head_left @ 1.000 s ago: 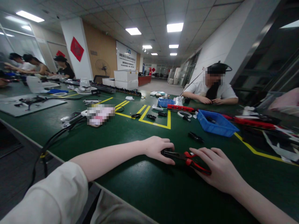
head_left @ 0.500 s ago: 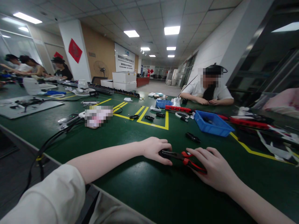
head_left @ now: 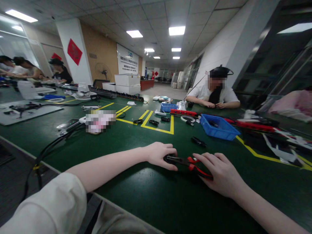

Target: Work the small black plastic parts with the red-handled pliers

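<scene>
My right hand [head_left: 218,172] is closed round the handles of long-nose pliers [head_left: 192,163] with red and black grips. The pliers point left, and their jaws reach the small black part [head_left: 168,158] between the thumb and fingers of my left hand [head_left: 159,156]. That part is mostly covered by the fingers, so its kind is unclear; whether the jaws grip it I cannot tell. Both hands are low over the green table [head_left: 146,191]. Just beyond them lies a black piece [head_left: 198,141].
A blue bin [head_left: 219,128] with dark parts stands at the right. Several black pieces [head_left: 153,122] lie around a yellow-taped area. Thick black cables [head_left: 52,139] cross the left edge near a blurred-out object [head_left: 100,122]. A person [head_left: 214,91] in white sits opposite.
The whole view has shifted slightly, so everything appears a little further left. My hands, the pliers and the black part keep nearly the same positions relative to each other.
</scene>
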{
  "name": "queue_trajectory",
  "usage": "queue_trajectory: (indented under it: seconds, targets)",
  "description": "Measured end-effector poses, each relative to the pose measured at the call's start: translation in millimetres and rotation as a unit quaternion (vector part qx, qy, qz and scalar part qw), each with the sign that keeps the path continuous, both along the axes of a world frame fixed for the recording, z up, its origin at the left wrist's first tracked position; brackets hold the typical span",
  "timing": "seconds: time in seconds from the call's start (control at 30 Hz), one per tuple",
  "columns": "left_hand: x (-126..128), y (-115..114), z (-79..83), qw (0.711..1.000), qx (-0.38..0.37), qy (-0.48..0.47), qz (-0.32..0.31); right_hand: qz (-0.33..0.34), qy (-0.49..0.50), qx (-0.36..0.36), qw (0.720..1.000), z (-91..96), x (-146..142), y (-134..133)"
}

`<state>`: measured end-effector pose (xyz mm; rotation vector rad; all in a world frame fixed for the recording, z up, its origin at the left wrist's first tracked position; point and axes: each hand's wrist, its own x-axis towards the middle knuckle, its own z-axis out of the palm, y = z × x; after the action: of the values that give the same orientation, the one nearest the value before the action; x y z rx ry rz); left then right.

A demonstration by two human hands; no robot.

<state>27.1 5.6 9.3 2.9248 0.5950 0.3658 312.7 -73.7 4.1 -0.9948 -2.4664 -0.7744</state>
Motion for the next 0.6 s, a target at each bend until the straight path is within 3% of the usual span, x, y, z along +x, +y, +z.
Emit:
queue_trajectory:
  seconds: [0.6]
  targets:
    - [0.9,1.0,-1.7,1.000,-0.002,0.001,-0.002,0.012,0.005,-0.001,1.000,-1.6,-1.9,2.9]
